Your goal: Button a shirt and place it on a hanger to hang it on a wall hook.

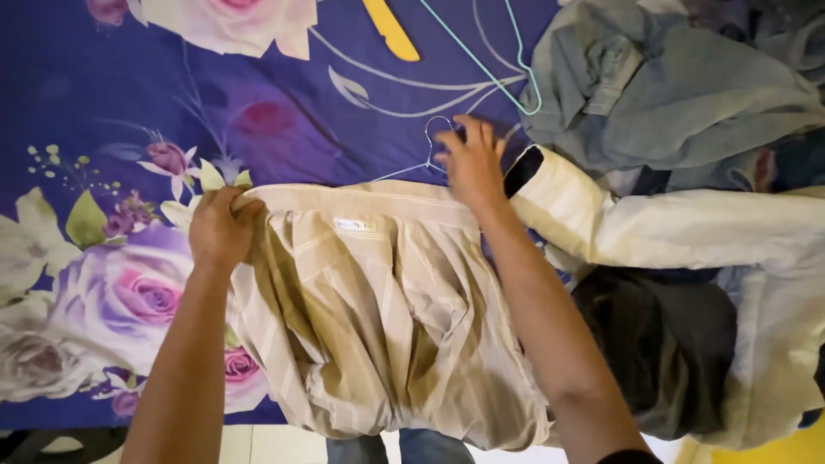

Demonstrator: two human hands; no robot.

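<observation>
Lying crumpled at the frame's centre, the beige striped shirt (378,318) covers a floral purple sheet (103,103). The left hand (222,228) grips its left collar edge, fingers curled shut. The right hand (471,161), fingers spread, presses the collar's right end by a wire hanger (432,144).

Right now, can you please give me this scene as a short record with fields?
Surface: purple floral bedsheet
Left hand: grips the left waistband corner of the beige striped garment
Right hand: lies flat on the garment's right top edge, fingers by the silver wire hanger
Nearby: green wire hanger, yellow hanger
Right side: pile of clothes with a cream sleeve
</observation>
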